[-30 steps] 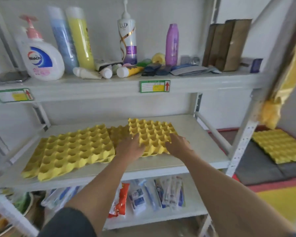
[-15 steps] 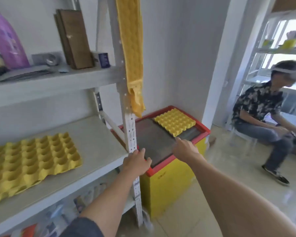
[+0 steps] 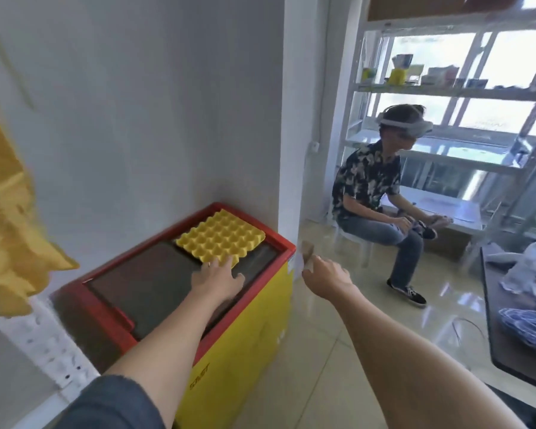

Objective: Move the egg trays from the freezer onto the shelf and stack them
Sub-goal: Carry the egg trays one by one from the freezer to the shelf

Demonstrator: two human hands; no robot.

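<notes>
Reached with left hand (image 3: 218, 278), fingers spread, toward last visible egg tray (image 3: 221, 240) on freezer (image 3: 155, 292) at twelve o'clock; right hand (image 3: 324, 277) loosely curled, empty; tray unmoved yet.

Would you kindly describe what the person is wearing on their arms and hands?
Both hands are bare: no gloves, rings or watch visible. The left hand belongs to an arm with a dark blue-grey short sleeve at the upper arm. The right hand and its forearm show no sleeve.
</notes>
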